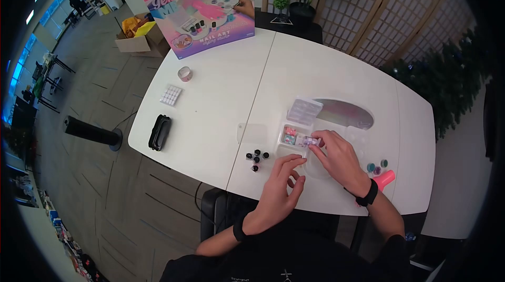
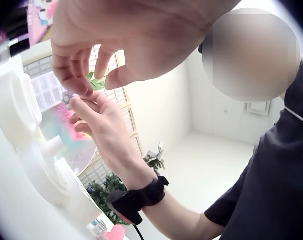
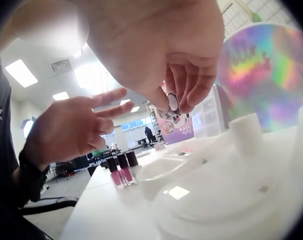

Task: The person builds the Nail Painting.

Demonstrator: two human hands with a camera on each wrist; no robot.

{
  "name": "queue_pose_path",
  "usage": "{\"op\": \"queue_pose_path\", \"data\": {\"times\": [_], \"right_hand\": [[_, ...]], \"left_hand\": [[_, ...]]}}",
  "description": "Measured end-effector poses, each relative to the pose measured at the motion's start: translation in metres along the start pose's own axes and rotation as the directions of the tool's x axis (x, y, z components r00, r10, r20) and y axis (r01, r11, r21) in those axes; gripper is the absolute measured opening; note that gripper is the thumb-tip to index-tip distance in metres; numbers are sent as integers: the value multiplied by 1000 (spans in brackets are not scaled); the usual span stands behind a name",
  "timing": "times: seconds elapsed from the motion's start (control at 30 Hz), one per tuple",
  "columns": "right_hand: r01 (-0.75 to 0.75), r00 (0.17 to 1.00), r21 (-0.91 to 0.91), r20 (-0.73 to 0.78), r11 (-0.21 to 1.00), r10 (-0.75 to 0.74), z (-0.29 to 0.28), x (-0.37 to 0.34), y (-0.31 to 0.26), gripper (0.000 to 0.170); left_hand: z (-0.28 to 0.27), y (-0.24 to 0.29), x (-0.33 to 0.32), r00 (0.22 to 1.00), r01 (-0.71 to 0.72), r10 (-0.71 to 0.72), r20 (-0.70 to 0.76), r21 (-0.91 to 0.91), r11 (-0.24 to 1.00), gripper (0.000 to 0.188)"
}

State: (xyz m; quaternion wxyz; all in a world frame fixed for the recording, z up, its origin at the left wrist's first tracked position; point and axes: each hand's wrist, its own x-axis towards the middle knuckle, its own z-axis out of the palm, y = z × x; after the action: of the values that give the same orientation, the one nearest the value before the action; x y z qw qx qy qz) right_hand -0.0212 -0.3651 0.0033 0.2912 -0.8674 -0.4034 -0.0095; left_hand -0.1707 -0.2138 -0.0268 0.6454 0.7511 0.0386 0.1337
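Observation:
My right hand (image 1: 339, 158) pinches a small round lilac piece (image 1: 310, 141) between thumb and fingertips, over the white station. In the right wrist view this piece (image 3: 173, 102) shows a pale disc face with a dark rim; its exact kind I cannot tell. Just left of it sits a compartment tray (image 1: 282, 134) with coral and teal bits inside, its clear divided lid (image 1: 305, 111) raised behind. Close by, my left hand (image 1: 279, 187) hovers at the station's near edge, fingers loosely bent and holding nothing.
Several black-capped polish bottles (image 1: 256, 157) stand left of the station. A mirror (image 1: 344, 114) rises at its back. To the right are small jars (image 1: 371, 167) and a pink object (image 1: 385, 179). A nail art box (image 1: 202, 27), white grid tray (image 1: 171, 95) and black case (image 1: 160, 132) stand farther left.

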Motion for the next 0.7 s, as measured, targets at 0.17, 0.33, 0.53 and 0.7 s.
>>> {"op": "queue_pose_path", "data": {"times": [0.17, 0.33, 0.53, 0.7], "right_hand": [[140, 990, -226, 18, 964, -140, 26, 12, 15, 19], [173, 985, -311, 32, 935, -171, 36, 17, 21, 17], [152, 988, -325, 69, 934, -137, 40, 18, 21, 14], [185, 983, -381, 81, 906, -167, 38, 16, 22, 12]], "left_hand": [[-2, -7, -2, 982, 70, -90, 166, 124, 990, 29], [-3, -10, 1, 969, 54, -86, 232, 140, 989, 25], [-11, -8, 6, 949, 57, -101, 300, 152, 987, 25], [-26, 9, 4, 934, 55, -105, 342, 155, 986, 24]]}}
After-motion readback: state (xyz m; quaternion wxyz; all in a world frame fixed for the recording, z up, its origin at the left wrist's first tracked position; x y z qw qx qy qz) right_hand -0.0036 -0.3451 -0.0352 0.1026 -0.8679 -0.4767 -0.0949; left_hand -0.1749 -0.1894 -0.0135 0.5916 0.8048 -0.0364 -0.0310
